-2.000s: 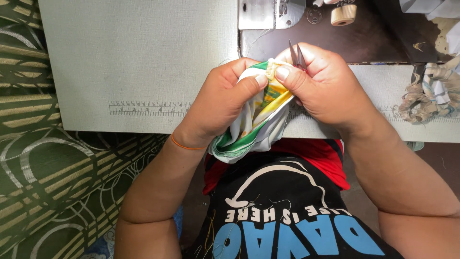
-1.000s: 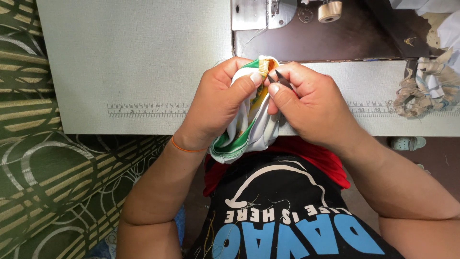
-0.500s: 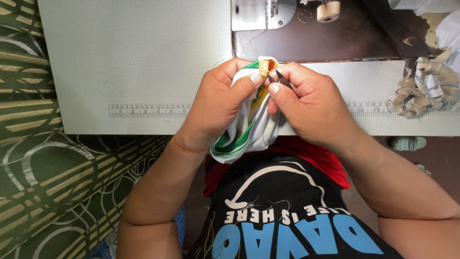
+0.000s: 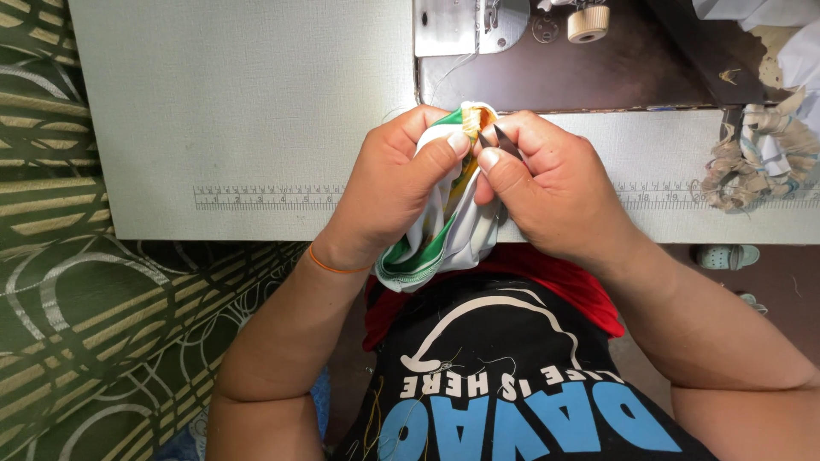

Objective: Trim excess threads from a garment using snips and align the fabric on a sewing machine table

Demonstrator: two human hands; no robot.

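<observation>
left hand (image 4: 389,192), right hand (image 4: 547,192), fingers pinched together

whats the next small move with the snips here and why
Probably ease the thread snips in the right hand into the orange seam at the top of the bunched fabric, since the left hand pinches it and the tips sit beside it.

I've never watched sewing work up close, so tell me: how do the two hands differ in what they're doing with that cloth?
The left hand grips the bunched white, green and yellow cloth in a full fist; the right hand pinches a small dark pointed tool at its top edge. The left wrist wears a thin orange band; the right wrist is bare. Both touch the cloth.
</observation>
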